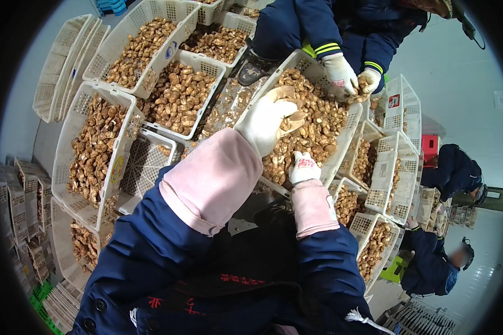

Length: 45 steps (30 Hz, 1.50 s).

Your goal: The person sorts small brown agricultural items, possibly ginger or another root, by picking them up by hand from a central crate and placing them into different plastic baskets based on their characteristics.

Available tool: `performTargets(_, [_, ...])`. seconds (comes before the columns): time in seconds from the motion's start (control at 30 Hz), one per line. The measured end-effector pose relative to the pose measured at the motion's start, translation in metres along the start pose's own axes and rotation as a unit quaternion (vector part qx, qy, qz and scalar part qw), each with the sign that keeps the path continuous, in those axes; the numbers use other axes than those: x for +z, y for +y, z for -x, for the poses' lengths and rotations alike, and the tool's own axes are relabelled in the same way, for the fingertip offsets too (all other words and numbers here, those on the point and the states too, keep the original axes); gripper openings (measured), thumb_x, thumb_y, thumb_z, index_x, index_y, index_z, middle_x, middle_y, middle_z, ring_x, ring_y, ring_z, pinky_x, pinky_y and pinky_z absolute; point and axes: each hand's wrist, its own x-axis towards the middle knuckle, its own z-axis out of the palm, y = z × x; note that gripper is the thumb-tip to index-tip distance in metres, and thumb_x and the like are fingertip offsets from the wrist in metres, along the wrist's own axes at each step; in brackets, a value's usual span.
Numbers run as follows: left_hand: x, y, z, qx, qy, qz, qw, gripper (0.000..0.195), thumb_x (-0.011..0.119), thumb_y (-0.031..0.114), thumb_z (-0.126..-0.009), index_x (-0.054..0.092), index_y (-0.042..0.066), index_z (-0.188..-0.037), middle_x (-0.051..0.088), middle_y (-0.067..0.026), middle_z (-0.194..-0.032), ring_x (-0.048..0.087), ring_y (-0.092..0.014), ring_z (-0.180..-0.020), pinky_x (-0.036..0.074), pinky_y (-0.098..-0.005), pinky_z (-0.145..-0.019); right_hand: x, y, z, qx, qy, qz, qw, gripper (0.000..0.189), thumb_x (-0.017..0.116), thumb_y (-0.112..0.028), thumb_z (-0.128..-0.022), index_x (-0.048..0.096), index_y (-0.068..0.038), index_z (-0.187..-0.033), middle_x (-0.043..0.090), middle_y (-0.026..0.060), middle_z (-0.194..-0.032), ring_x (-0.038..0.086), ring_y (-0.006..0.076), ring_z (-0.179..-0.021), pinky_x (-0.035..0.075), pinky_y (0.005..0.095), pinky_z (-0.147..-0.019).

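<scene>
Both of my hands wear white knit gloves with pink cuffs, over a large white plastic crate [344,144] of brown, lumpy tubers or mushrooms [318,121]. My left hand [270,117] is above the crate's left side, its stained fingers curved to the right over the pile. A brown piece shows beside those fingers, but whether they grip it is unclear. Lower down, my right hand [305,167] rests at the near part of the pile, fingertips hidden. Across the crate, another person's gloved hands [354,79] hold a brown piece over the far rim.
Filled crates stand at left, one stacked high [94,146] and one lower [180,98]. An open-grid crate [149,167] shows its bare base. More filled crates [375,247] line the right. Scraps litter the floor [226,109]. Two other people [431,261] bend over crates at far right.
</scene>
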Motion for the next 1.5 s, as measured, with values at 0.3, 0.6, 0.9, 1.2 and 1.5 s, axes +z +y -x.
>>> performTargets(0.3, [0.004, 0.008, 0.005, -0.001, 0.021, -0.074, 0.997, 0.053, 0.061, 0.019, -0.096, 0.041, -0.002, -0.140, 0.058, -0.0073, -0.113, 0.055, -0.011, -0.078, 0.052, -0.0256, -0.070, -0.001, -0.037, -0.005, -0.035, -0.084, -0.009, 0.996, 0.057, 0.063, -0.055, -0.086, 0.060, -0.012, -0.124, 0.064, 0.0144, -0.124, 0.061, 0.0307, -0.116, 0.049, 0.0421, -0.095])
performTargets(0.6, [0.011, -0.004, 0.009, -0.050, 0.061, -0.069, 0.995, 0.039, 0.051, 0.029, -0.102, 0.049, 0.005, -0.132, 0.061, -0.0081, -0.117, 0.065, -0.020, -0.091, 0.056, -0.0311, -0.072, -0.091, -0.005, 0.016, -0.117, 0.222, -0.538, 0.804, 0.042, 0.066, -0.019, -0.090, 0.056, 0.004, -0.124, 0.065, 0.0162, -0.111, 0.062, 0.0216, -0.102, 0.050, 0.0322, -0.091])
performTargets(0.9, [0.002, 0.008, 0.013, -0.105, 0.004, 0.062, 0.992, 0.041, 0.047, 0.037, -0.102, 0.055, 0.003, -0.124, 0.066, -0.0123, -0.111, 0.068, -0.026, -0.089, 0.056, -0.0317, -0.061, -0.080, -0.012, 0.018, -0.155, 0.187, -0.332, 0.911, 0.042, 0.059, -0.020, -0.094, 0.054, -0.004, -0.132, 0.060, 0.0175, -0.128, 0.056, 0.0294, -0.119, 0.044, 0.0372, -0.104])
performTargets(1.2, [0.011, 0.007, 0.015, -0.063, -0.017, 0.068, 0.996, 0.036, 0.050, 0.030, -0.102, 0.054, 0.006, -0.129, 0.061, -0.0083, -0.122, 0.065, -0.023, -0.101, 0.056, -0.0299, -0.079, -0.028, -0.008, 0.004, -0.049, -0.047, 0.134, 0.989, 0.031, 0.066, -0.032, -0.086, 0.063, -0.016, -0.114, 0.063, 0.0096, -0.118, 0.059, 0.0279, -0.115, 0.050, 0.0414, -0.093])
performTargets(1.5, [0.010, -0.003, 0.005, -0.057, -0.025, 0.034, 0.997, 0.035, 0.053, 0.018, -0.099, 0.052, 0.003, -0.130, 0.064, -0.0123, -0.119, 0.066, -0.022, -0.103, 0.056, -0.0257, -0.073, 0.006, 0.002, -0.020, -0.136, 0.049, 0.182, 0.973, 0.032, 0.052, -0.013, -0.091, 0.061, -0.022, -0.121, 0.061, 0.0080, -0.116, 0.059, 0.0273, -0.109, 0.051, 0.0410, -0.088])
